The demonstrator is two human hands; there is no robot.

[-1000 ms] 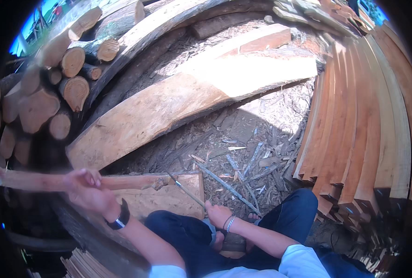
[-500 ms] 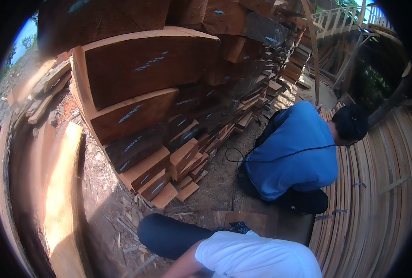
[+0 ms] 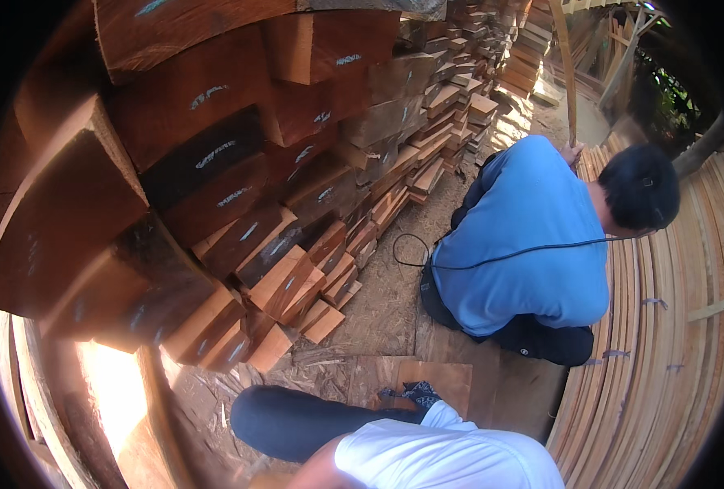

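Note:
Neither of my hands shows. At the lower edge is a white-sleeved shoulder and upper arm [image 3: 451, 456]; its bare forearm [image 3: 329, 468] leaves the picture at the bottom. Whether this arm is mine I cannot tell. Beside it a bent leg in dark trousers [image 3: 297, 417] points left. A dark patterned piece, perhaps a glove or cloth [image 3: 420, 394], lies against a flat brown board [image 3: 451, 376]. Just ahead, a co-worker in a blue shirt [image 3: 521, 240] crouches facing right. That person's hand [image 3: 571, 153] is at the foot of a curved wooden pole [image 3: 565, 65].
Thick timber blocks [image 3: 215, 151] with chalk marks rise in a stack at left, shorter offcuts [image 3: 284, 281] jutting at its foot. Long thin planks [image 3: 647, 342] run along the right. A sunlit slab [image 3: 121, 391] stands lower left. Wood chips cover the ground [image 3: 382, 314].
My view has shifted, bringing the timber stack closer on the left. The co-worker in blue appears slightly higher and further right. More of the dark patterned piece and the brown board shows.

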